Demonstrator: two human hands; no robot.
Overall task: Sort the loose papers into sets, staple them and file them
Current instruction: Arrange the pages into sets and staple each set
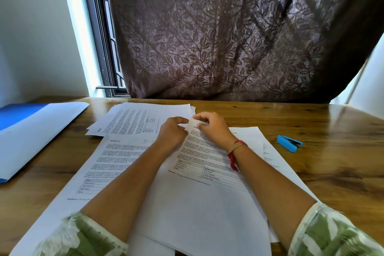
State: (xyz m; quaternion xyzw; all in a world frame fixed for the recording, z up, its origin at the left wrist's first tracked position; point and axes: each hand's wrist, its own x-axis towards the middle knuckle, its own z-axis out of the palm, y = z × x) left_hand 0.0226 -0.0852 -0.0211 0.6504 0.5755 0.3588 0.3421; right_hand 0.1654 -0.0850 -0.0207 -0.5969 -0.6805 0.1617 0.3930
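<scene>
Green-patterned sleeves (83, 233) frame the bottom edge, with both forearms stretched forward over a set of papers (207, 193) lying in the middle of the worktop (332, 162). At its far corner the left hand (172, 133) and right hand (212, 129) meet, each pinching the lifted corner between thumb and fingers. A printed sheet (116, 158) lies just beside the set on the left, partly overlapped by it, and a loose pile (141, 118) sits beyond. The blue stapler (289, 143) rests well apart to the right, the blue folder (31, 131) at the far left. Two risks seem likely: the corner sheets could fan out of line if one hand lets go to fetch the stapler, or the thin corner could crease or tear under the pinch.
</scene>
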